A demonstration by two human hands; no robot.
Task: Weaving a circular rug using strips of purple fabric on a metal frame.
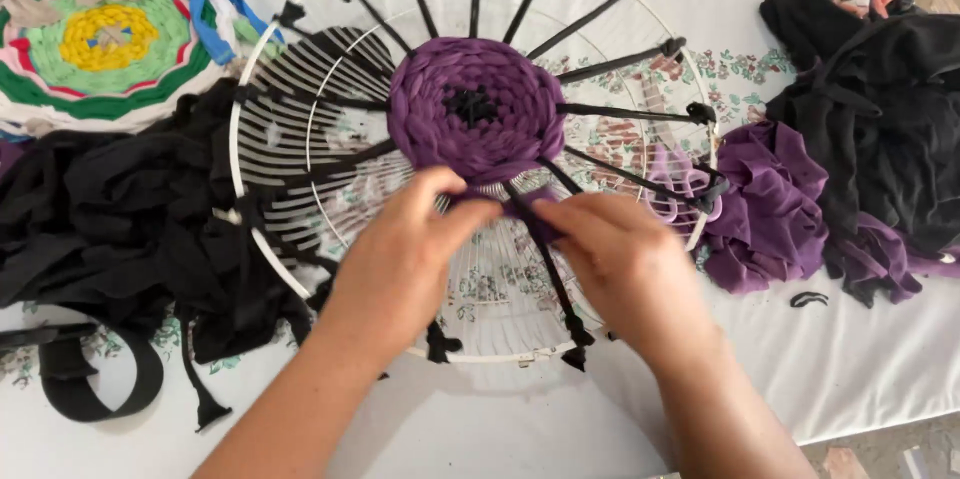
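we see both our bare arms come up from the bottom and lean in toward each other. our left hand [400, 254] has its back up, with the thumb and fingers pinched together at the tips. our right hand [620, 254] is close beside it, back up too, its fingers curled in and pinching. the fingertips nearly meet.

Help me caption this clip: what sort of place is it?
Probably a home craft table: a white round wire frame strung with black strips, piled black fabric scraps, and a finished multicoloured woven round mat.
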